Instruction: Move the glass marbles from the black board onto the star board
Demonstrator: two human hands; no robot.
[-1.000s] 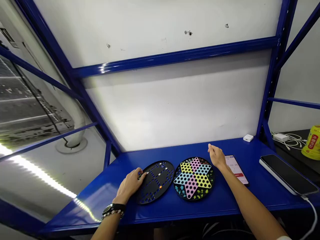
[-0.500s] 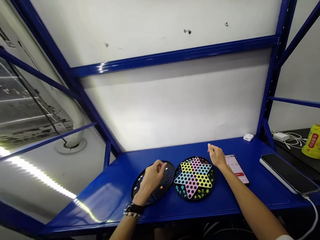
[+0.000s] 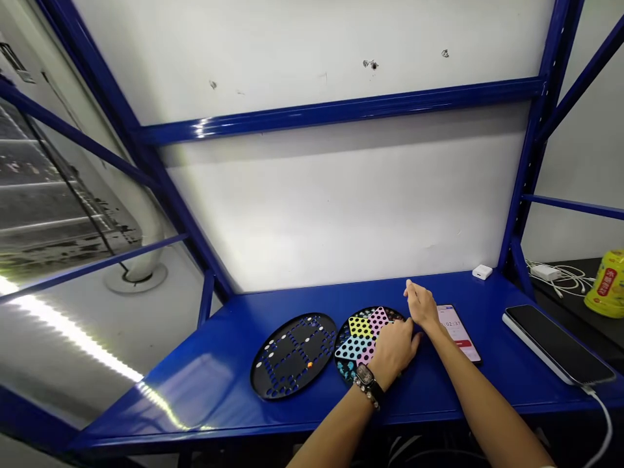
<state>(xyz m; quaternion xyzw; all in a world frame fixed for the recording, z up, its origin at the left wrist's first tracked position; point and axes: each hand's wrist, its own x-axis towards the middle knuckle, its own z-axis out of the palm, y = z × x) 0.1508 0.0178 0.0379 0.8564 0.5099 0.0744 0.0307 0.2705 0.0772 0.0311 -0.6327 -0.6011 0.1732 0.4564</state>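
Note:
My left hand [image 3: 392, 346] is over the right part of the round Chinese checkers board [image 3: 355, 346], which has a star of pink, yellow and blue points. Its fingers curl downward, and what they hold, if anything, is hidden. My right hand [image 3: 420, 305] hovers beside the board's upper right rim, its fingers closed; their contents cannot be seen. Small coloured pieces [image 3: 346, 370] lie in the sections around the star. To the left is a black oval tray [image 3: 287, 364] with rows of holes, several white discs and one orange piece [image 3: 310, 364].
Under my right forearm lies a phone [image 3: 455, 328] with a running timer. Another phone [image 3: 558, 341] rests on a white block with a cable at the right. A white case [image 3: 482, 272] sits near the back edge. Blue frame bars [image 3: 341, 109] cross the white wall.
My left hand has moved right, from over the black tray to over the star board, uncovering the tray. My right hand has stayed nearly in place.

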